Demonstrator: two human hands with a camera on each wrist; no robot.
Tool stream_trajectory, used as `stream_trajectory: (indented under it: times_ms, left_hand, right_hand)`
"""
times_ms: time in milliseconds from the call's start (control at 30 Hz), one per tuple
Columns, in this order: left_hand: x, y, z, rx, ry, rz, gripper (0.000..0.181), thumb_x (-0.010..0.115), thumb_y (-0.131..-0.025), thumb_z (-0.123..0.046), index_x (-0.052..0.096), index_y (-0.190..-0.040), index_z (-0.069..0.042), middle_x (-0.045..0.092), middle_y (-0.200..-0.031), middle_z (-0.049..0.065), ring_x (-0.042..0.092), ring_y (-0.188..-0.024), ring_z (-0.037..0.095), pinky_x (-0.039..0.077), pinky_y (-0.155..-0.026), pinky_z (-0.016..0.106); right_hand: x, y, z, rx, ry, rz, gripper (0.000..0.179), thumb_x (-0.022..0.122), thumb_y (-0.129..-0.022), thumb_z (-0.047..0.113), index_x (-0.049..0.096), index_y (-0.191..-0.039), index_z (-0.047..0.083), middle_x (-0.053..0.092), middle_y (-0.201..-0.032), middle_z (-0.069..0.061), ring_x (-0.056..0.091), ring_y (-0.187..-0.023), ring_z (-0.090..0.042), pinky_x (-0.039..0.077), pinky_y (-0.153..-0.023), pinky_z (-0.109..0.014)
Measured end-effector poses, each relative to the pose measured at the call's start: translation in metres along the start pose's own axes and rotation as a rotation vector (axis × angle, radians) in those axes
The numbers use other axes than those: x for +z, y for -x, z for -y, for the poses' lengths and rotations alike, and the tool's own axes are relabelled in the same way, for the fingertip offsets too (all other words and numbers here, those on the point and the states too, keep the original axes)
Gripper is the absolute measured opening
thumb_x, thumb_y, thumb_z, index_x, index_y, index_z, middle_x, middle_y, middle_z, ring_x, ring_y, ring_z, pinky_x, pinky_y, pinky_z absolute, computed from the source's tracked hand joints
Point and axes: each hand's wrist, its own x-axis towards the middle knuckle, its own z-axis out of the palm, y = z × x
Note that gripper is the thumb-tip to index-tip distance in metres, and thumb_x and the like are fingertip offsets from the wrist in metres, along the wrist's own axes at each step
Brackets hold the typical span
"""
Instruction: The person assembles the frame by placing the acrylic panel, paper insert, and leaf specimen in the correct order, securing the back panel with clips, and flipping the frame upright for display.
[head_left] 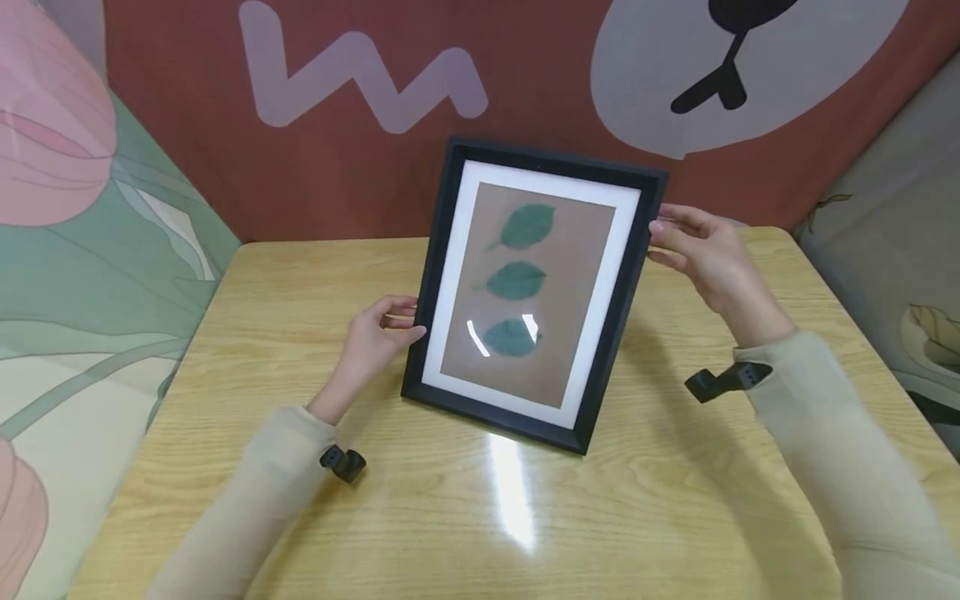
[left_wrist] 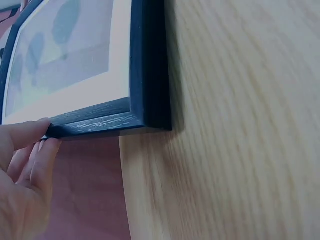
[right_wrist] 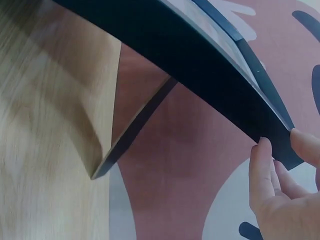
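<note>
A black picture frame (head_left: pixel 536 296) with a white mat and three green leaves on brown stands tilted back over the wooden table. My left hand (head_left: pixel 378 337) pinches its left side, thumb on the front edge and fingers behind. Higher up, near the top right corner, my right hand (head_left: pixel 708 258) grips the opposite side between thumb and fingers. In the right wrist view a support leg (right_wrist: pixel 135 130) is folded out behind the frame, its foot down at the table. The left wrist view has the frame's lower corner (left_wrist: pixel 150 117) close against the wood.
The light wooden table (head_left: pixel 262 292) reflects a bright streak in front of the frame. Behind it rises a red-brown printed backdrop (head_left: pixel 337 183). A floral-patterned surface (head_left: pixel 67 292) lies to the left. Black wrist cameras (head_left: pixel 727 382) are worn on both sleeves.
</note>
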Motion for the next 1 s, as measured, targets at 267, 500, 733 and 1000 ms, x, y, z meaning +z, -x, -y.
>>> stream_trajectory:
  times_ms: [267,500,733,1000]
  left_hand:
    - [-0.009,-0.012,0.004,-0.023,0.034,0.144,0.046,0.064,-0.091,-0.012,0.051,-0.135,-0.003,0.058,-0.126,0.021,0.062,-0.111,0.034,0.057,-0.087,0.039]
    - [-0.010,-0.029,0.001,-0.021,0.140,0.183,0.044,0.047,-0.101,-0.023,0.045,-0.140,-0.001,0.052,-0.133,0.023,0.056,-0.115,0.033,0.053,-0.095,0.044]
    - [-0.006,-0.042,0.002,-0.092,0.222,0.160,0.048,0.039,-0.103,-0.030,0.041,-0.143,-0.003,0.048,-0.138,0.021,0.052,-0.119,0.030,0.048,-0.102,0.046]
    - [-0.001,-0.042,-0.008,-0.084,0.205,0.112,0.048,0.040,-0.103,-0.032,0.045,-0.139,-0.001,0.050,-0.138,0.021,0.049,-0.128,0.033,0.047,-0.103,0.048]
  right_hand:
    - [-0.002,0.011,-0.007,0.079,0.253,0.091,0.077,0.059,-0.094,0.030,0.018,-0.150,-0.004,0.046,-0.116,0.006,0.057,-0.094,0.001,0.053,-0.080,-0.011]
    - [-0.002,0.024,-0.022,0.175,0.302,0.202,0.075,0.055,-0.097,0.020,0.008,-0.150,-0.005,0.039,-0.137,-0.014,0.057,-0.093,0.009,0.053,-0.083,-0.012]
    - [0.004,0.031,-0.030,0.218,0.382,0.263,0.070,0.051,-0.099,0.020,0.009,-0.148,-0.007,0.026,-0.145,-0.026,0.056,-0.093,0.012,0.053,-0.086,-0.012]
    - [0.006,0.031,-0.032,0.189,0.387,0.250,0.058,0.051,-0.099,0.017,0.020,-0.141,-0.008,0.040,-0.123,-0.011,0.058,-0.092,0.008,0.053,-0.085,-0.014]
